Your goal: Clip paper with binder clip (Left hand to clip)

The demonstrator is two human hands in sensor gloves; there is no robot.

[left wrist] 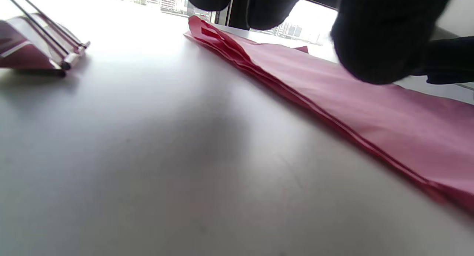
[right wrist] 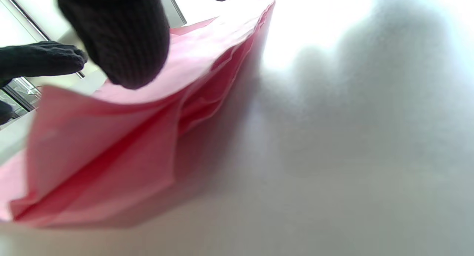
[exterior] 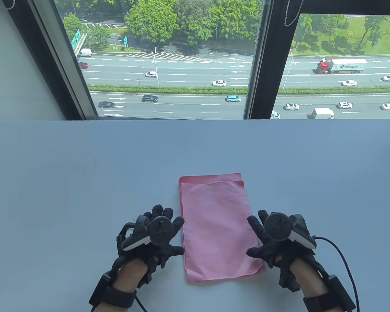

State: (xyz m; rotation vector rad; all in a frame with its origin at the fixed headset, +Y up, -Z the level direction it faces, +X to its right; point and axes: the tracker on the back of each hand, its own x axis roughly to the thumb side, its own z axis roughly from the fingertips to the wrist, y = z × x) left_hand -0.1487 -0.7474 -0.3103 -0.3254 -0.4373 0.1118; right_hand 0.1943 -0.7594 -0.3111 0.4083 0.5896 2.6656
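A stack of pink paper lies flat on the table between my hands. My left hand is open, fingers spread, right beside the paper's left edge. In the left wrist view its fingertips hang over the paper. A dark red binder clip with silver handles lies on the table left of that hand; in the table view the hand hides it. My right hand is open at the paper's right edge, thumb and forefinger reaching onto it. In the right wrist view a fingertip hangs over the paper, whose near corner curls up.
The pale grey table ends at a window along its far edge. A cable runs from my right wrist across the table at the right.
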